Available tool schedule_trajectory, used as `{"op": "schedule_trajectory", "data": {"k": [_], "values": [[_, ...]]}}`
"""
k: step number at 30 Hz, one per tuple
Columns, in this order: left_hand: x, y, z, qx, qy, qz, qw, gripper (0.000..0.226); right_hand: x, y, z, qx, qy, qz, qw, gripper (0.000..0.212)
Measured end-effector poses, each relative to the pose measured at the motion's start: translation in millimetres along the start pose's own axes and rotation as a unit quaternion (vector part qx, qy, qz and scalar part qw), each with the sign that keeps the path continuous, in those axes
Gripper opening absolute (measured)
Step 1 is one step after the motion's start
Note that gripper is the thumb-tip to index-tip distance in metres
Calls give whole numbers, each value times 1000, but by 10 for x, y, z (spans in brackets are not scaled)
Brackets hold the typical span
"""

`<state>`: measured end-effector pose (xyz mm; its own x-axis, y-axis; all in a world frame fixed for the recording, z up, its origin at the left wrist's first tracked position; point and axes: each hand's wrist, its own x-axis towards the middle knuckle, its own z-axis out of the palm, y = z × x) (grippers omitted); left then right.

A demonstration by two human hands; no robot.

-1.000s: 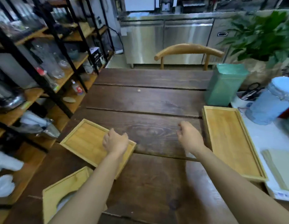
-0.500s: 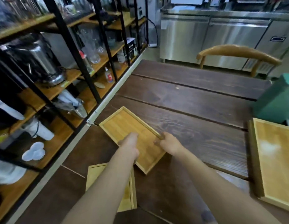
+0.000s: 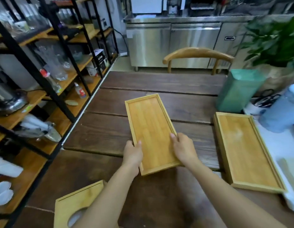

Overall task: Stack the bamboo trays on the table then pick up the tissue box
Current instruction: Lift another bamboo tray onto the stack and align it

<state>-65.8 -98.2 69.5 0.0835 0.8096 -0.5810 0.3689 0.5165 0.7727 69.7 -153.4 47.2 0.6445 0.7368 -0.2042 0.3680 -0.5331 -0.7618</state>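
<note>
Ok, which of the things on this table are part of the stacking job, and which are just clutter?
Job items:
smaller bamboo tray, gripped by left hand and right hand
larger bamboo tray, lying flat at the right
bamboo tissue box, near edge

Just lying about:
green paper bag
pale blue lidded jar
black-handled scissors in a white cup
potted plant
wooden chair

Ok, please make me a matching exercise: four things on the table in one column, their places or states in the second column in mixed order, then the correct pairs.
Things:
1. smaller bamboo tray
2. larger bamboo tray
3. tissue box
4. green container

Places or states:
A. upright at the far right, behind a tray
B. held at its near end by the left hand and right hand
C. near left corner, oval opening up
D. flat at the right, untouched

Pairs: 1-B, 2-D, 3-C, 4-A
</note>
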Motion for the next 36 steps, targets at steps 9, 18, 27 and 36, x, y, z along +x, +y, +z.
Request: {"op": "schedule_trajectory", "data": {"k": [9, 18, 27, 36], "values": [[-584, -151, 1630, 84, -192, 160, 965, 41, -146, 1192, -1363, -72, 170, 95, 978, 30], [-720, -234, 2521, 153, -290, 121, 937, 63, -159, 1886, -1825, -57, 240, 165, 955, 35], [-522, -341, 2635, 156, -280, 143, 936, 66, 47, 2048, -1778, -71, 237, 161, 955, 35], [-543, -445, 2620, 86, -259, 120, 954, 67, 80, 2020, -1916, -22, 174, 151, 973, 28]]}}
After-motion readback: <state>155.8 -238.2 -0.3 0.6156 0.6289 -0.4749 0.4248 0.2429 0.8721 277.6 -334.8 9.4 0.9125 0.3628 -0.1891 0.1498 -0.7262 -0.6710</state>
